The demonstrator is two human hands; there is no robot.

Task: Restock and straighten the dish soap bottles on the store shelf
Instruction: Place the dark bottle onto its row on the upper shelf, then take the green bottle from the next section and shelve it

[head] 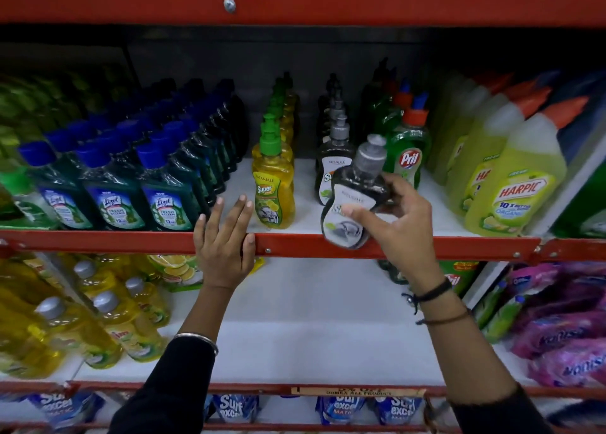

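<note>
Your right hand [398, 218] gripped a curvy, glossy grey bottle [352, 197], tilted over the red metal shelf lip [295, 245]; your left hand [224, 241] lay flat, open, empty on it.

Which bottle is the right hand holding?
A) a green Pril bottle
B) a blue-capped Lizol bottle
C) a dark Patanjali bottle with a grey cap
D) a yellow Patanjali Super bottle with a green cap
C: the right hand grips the dark grey-capped Patanjali bottle, tilted, at the red shelf edge.

A shop: red shelves [131, 241] stocked with rows of branded cleaners [170, 200].
</note>
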